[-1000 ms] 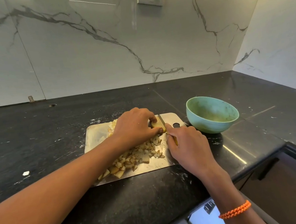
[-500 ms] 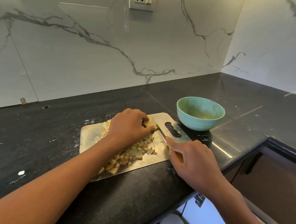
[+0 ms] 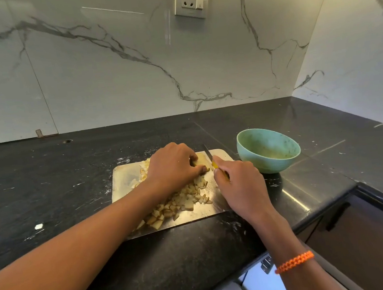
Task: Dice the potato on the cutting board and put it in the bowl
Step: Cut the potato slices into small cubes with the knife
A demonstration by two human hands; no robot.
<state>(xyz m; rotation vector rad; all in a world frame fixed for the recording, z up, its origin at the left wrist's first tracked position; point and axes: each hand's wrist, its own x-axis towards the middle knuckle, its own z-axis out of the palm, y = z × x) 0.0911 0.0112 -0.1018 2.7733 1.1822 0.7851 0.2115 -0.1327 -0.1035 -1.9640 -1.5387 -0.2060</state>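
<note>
A rounded-corner cutting board (image 3: 127, 177) with a pale, scuffed, slightly glossy face lies on the bench (image 3: 48, 183), a black speckled stone slab dusted with white flecks. The left hand (image 3: 173, 164) curls its fingers over an uncut potato piece (image 3: 202, 159), a pale yellow block at the board's far right part, pinning it down. The right hand (image 3: 240, 187) grips a knife (image 3: 208, 153) by its yellow handle, the narrow grey blade standing edge-down just right of the block. A heap of diced potato (image 3: 182, 202), small uneven cubes with brownish skin edges, spreads across the board's near half below the left wrist. The bowl (image 3: 269, 151), a round matte mint-green one with a speckled inside, sits on the bench just right of the board; whether any dice lie in it cannot be told. An orange braided bracelet (image 3: 294, 262) rings the right wrist. Half a second ago the knife lay flatter with its broad side showing; now it is upright at the potato.
</note>
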